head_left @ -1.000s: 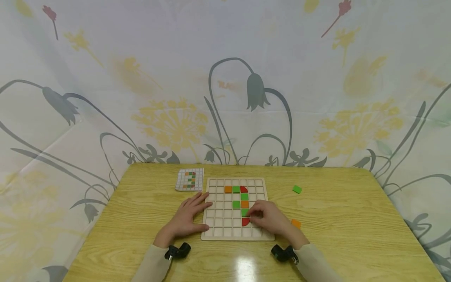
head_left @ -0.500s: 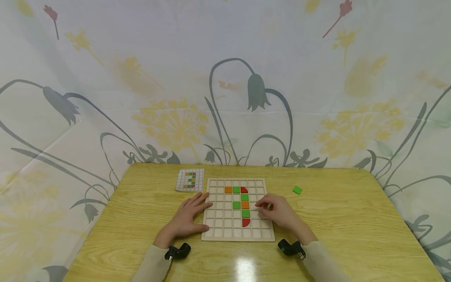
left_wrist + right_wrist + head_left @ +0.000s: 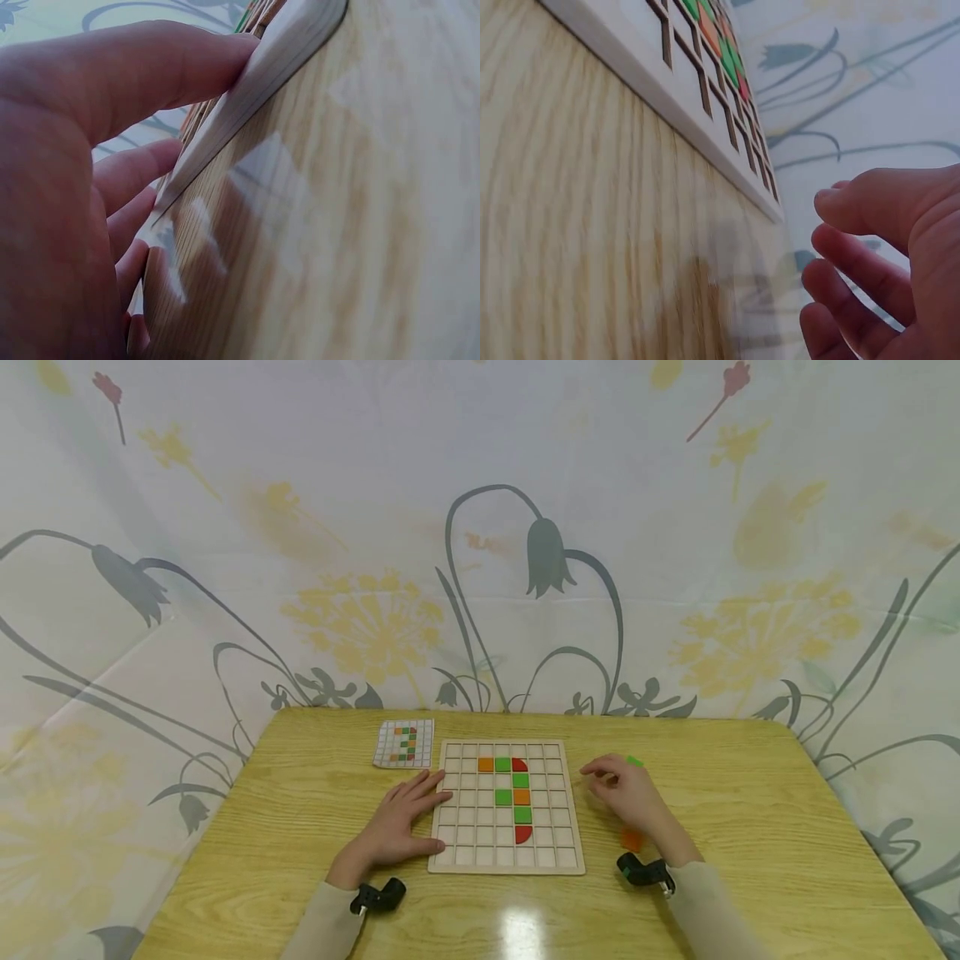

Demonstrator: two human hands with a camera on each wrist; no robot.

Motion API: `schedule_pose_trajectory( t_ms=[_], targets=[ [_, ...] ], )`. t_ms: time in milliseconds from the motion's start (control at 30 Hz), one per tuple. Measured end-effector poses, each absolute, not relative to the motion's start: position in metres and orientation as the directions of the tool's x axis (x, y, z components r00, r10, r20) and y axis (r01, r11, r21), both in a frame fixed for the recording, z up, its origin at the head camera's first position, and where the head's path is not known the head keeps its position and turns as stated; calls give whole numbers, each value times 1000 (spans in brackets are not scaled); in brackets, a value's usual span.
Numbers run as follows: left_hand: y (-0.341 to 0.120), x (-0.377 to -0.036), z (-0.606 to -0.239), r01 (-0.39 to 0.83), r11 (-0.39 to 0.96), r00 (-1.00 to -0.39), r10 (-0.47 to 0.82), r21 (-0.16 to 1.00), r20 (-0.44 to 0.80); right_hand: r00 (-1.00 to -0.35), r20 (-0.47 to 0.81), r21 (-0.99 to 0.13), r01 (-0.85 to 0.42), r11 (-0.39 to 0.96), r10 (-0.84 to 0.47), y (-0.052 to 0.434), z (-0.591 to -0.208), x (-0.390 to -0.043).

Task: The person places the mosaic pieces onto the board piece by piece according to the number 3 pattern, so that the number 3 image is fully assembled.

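A wooden grid board (image 3: pixel 457 843) lies on the table with orange, green and red tiles (image 3: pixel 521 796) set in its cells. My left hand (image 3: pixel 401 822) lies flat on the table with its fingers against the board's left edge (image 3: pixel 247 82). My right hand (image 3: pixel 626 789) hovers to the right of the board with loosely curled fingers (image 3: pixel 870 255) and holds nothing. Just beyond its fingertips a green tile (image 3: pixel 635 761) lies on the table. An orange tile (image 3: pixel 632 839) sits beside the right wrist.
A small pattern card (image 3: pixel 404 742) lies at the board's upper left. The yellow wooden table (image 3: pixel 750 827) ends at a floral curtain (image 3: pixel 480 527) behind. A light glare spot (image 3: pixel 521 931) marks the near edge.
My right hand has left the board's lower tiles and moved right and away, toward the green tile. The left hand has stayed put.
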State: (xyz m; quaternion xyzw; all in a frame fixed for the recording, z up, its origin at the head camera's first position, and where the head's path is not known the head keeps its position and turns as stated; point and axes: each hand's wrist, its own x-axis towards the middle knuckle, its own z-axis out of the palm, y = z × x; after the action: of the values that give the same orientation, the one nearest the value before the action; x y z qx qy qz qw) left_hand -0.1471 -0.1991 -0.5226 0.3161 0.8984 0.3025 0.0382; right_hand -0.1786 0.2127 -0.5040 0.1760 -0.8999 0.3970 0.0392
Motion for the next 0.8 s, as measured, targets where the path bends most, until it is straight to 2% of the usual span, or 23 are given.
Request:
schedule_pose_trajectory(
  t_ms=[233, 800],
  targets=[
    [-200, -147, -523, 547, 620, -796, 593, 562, 121, -935, 265, -661, -355, 661, -236, 231, -502, -180],
    [-199, -147, -523, 548, 607, -795, 592, 576, 132, -978, 162, -724, -207, 658, -129, 269, -517, -187]
  ],
)
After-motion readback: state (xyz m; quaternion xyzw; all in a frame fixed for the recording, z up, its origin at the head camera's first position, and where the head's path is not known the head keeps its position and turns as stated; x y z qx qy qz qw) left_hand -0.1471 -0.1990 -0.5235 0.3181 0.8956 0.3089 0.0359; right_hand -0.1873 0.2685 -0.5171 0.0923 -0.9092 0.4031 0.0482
